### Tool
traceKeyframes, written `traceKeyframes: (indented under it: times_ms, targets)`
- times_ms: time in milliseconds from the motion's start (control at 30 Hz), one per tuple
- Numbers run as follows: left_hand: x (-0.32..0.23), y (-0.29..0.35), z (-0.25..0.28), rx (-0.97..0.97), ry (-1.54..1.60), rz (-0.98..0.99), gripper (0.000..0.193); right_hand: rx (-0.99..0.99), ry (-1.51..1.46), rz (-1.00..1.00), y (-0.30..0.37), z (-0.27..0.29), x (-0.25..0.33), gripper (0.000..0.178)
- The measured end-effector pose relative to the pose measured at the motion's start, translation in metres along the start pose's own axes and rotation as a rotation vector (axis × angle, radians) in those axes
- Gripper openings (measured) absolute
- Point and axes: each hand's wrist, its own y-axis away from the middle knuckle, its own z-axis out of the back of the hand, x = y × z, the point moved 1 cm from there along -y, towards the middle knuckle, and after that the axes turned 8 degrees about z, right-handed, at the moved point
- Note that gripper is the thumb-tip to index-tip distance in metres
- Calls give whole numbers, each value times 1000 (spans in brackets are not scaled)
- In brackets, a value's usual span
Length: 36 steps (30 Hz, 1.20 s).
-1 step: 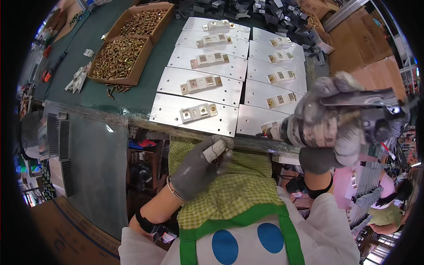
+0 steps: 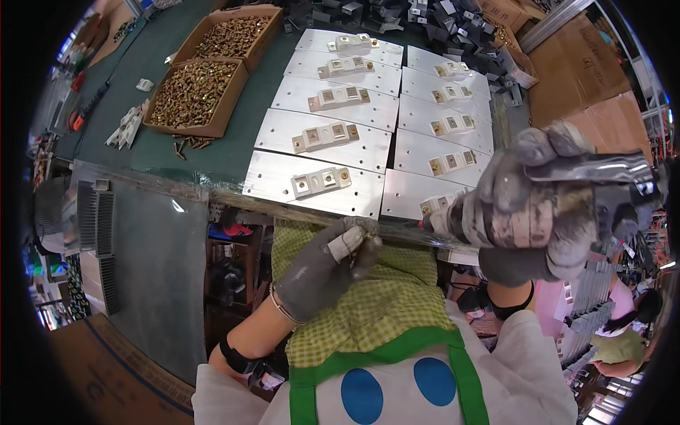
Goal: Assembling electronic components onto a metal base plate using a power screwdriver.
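My right hand (image 2: 524, 212), in a dirty grey work glove, is wrapped round a dark power screwdriver (image 2: 591, 170). The tool lies sideways above the table's near right edge, its tip end by a white terminal block (image 2: 433, 205) on the nearest right-hand metal plate (image 2: 400, 195). Gloved as well, my left hand (image 2: 319, 265) is closed just off the table edge. A small brass-coloured screw (image 2: 368, 237) shows at its fingertips, partly hidden. Two columns of silver plates stand before me, each bearing a white block (image 2: 321, 182), several with a brassy screw at one end.
Two cardboard boxes (image 2: 227, 124) of brass-coloured screws stand at the left, with loose screws (image 2: 191, 144) beside them. Black metal brackets (image 2: 453, 25) are heaped at the back. A large carton (image 2: 577, 64) stands far right. Another person (image 2: 623, 304) is at the lower right.
My right hand and the power screwdriver have shifted slightly right and down. My left hand has barely moved; the brassy screw shows more clearly at its fingertips.
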Motion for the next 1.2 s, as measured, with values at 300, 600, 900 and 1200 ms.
traceKeyframes:
  times_ms: [300,600,900,1200]
  targets:
    - [5,3,4,160,308,74,24,235,-347,70,-16,-23,-7,56]
    - [2,2,1,7,-71,-137,32,102,-438,52,-8,-15,-37,56]
    - [-53,36,48,-621,-949,-604,40,-6,-505,10,-22,11,-76,64]
    - [-64,29,61,-763,-1296,-733,53,-48,-340,-170,-16,-56,-115,42]
